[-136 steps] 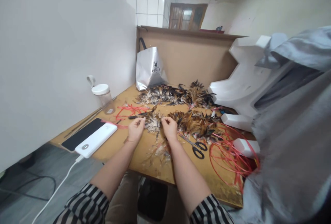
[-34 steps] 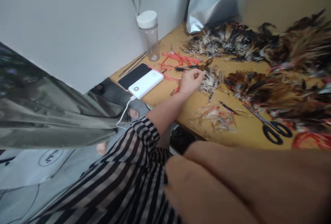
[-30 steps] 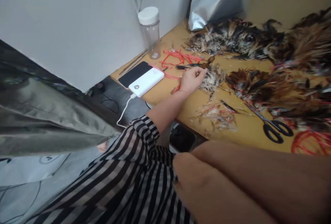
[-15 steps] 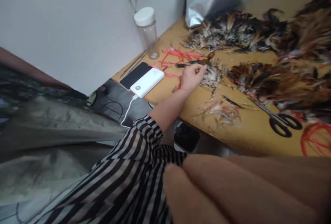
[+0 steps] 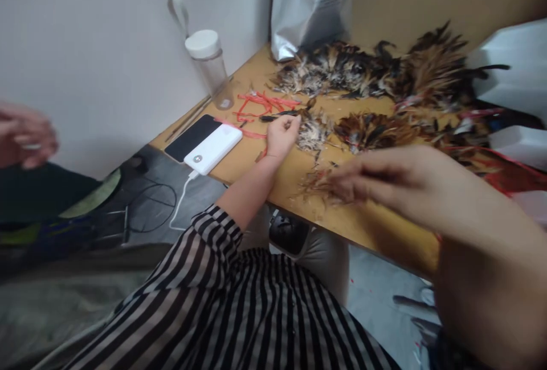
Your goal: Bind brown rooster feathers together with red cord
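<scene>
My left hand (image 5: 282, 137) rests on the table near a small pale feather bunch (image 5: 314, 132). Its fingers are curled closed, and whatever is in them is too small to make out. Over the front of the table is my right hand (image 5: 397, 179), smeared by motion, its fingers bent toward the left. Under its fingertips lie loose feather scraps (image 5: 311, 183); whether it grips any cannot be seen. A brown feather bunch (image 5: 371, 129) lies just behind it. Red ribbon strips (image 5: 260, 103) lie behind my left hand.
A white power bank (image 5: 213, 149) with a cable lies on a dark phone (image 5: 192, 137). Beside them stands a clear bottle (image 5: 213, 76). A feather row (image 5: 342, 70) lies before a silver bag (image 5: 307, 11). White containers (image 5: 513, 68) stand right. Another person's hand (image 5: 28, 136) is at left.
My right hand has moved from close to the camera out over the table's scraps. The scissors no longer show. My left hand stays by the feathers; another person's hand has appeared at left.
</scene>
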`<act>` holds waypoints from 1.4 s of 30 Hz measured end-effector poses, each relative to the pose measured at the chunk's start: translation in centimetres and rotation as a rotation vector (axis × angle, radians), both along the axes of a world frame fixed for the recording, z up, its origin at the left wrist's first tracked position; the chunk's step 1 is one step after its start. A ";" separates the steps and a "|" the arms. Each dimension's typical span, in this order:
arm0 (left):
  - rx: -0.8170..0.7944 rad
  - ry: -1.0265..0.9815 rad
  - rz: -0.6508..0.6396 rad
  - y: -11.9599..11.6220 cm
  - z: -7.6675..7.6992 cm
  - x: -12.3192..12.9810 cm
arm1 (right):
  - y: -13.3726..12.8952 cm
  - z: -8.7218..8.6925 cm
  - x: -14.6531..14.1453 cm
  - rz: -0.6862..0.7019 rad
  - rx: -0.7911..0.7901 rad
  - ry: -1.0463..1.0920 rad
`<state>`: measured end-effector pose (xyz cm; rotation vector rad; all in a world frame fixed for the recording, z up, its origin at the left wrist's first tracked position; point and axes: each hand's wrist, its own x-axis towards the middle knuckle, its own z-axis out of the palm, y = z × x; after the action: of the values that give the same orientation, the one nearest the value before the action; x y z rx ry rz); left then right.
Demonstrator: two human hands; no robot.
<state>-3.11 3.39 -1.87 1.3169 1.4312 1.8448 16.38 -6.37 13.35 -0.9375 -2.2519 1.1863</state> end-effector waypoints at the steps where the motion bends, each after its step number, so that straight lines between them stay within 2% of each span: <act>1: -0.009 -0.036 0.000 -0.1 0.2 0.0 | 1.1 -0.1 0.1 -0.015 -0.036 -0.045; 4: -0.028 -0.096 -0.016 -0.3 0.8 0.2 | 5.3 -1.7 -0.1 -0.289 0.006 0.024; 6: -0.036 -0.114 -0.008 -0.4 1.0 0.2 | 7.8 -3.4 -0.4 -0.408 0.035 0.031; 10: -0.030 -0.107 0.009 -0.5 1.1 0.2 | 11.3 -6.4 -1.3 -0.464 0.083 -0.010; 14: -0.019 -0.079 0.001 -0.4 1.0 0.2 | 13.4 -8.4 -2.2 -0.481 0.163 -0.074; 17: -0.026 -0.071 0.000 -0.4 1.0 0.2 | 14.5 -9.3 -2.9 -0.481 0.219 -0.110; 21: -0.022 -0.059 -0.004 -0.4 0.9 0.1 | 15.4 -9.7 -3.9 -0.444 0.233 -0.143; 27: -0.022 -0.056 0.013 -0.4 1.0 0.1 | 14.8 -9.3 -5.4 -0.424 0.289 -0.256; 31: -0.032 -0.052 0.011 -0.4 1.1 0.1 | 14.4 -9.5 -5.8 -0.480 0.332 -0.264; 35: -0.028 -0.044 0.000 -0.6 1.2 0.2 | 14.7 -10.3 -5.5 -0.505 0.184 -0.054; 39: -0.021 -0.047 -0.028 -0.8 1.4 0.5 | 14.4 -10.4 -5.1 -0.503 -0.150 0.294; 42: -0.043 -0.064 -0.101 -1.0 1.5 0.8 | 13.5 -9.9 -4.9 -0.487 -0.408 0.520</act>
<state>-2.33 2.41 -0.41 1.2742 1.3393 1.7644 11.45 7.16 3.44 -1.0855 -1.3083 1.4628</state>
